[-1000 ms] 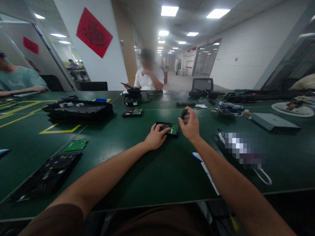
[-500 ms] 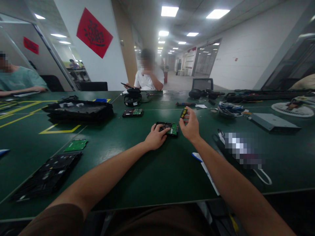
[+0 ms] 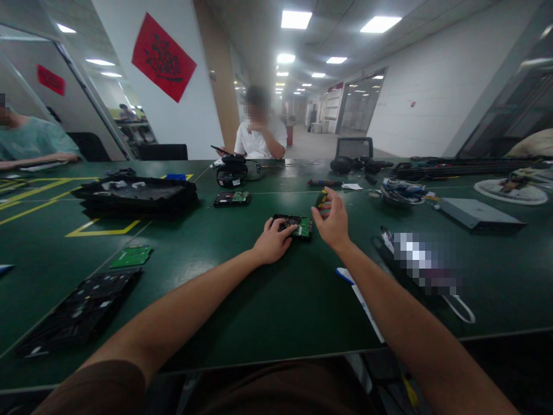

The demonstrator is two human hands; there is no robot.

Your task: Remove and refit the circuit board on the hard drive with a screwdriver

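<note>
Near the middle of the green table lies a hard drive (image 3: 305,228), its green circuit board facing up. My left hand (image 3: 272,243) grips it from the left, with fingers over its top. Just to the right of the drive, my right hand (image 3: 333,222) is raised and closed around a screwdriver (image 3: 321,199) with a black and yellow handle. Its shaft cannot be made out. A second drive with a green board (image 3: 232,198) lies farther back, to the left.
A black plastic housing (image 3: 142,196) stands at the back left. Nearer are a green circuit board (image 3: 131,256) and a black panel (image 3: 82,308). To the right lie a grey metal box (image 3: 480,213), bundled cables (image 3: 401,193) and another screwdriver (image 3: 324,183). A person (image 3: 261,135) sits opposite.
The screwdriver's handle has turned slightly within my right hand, so less of its yellow shows. My left hand stays on the hard drive. The whole view has shifted a little.
</note>
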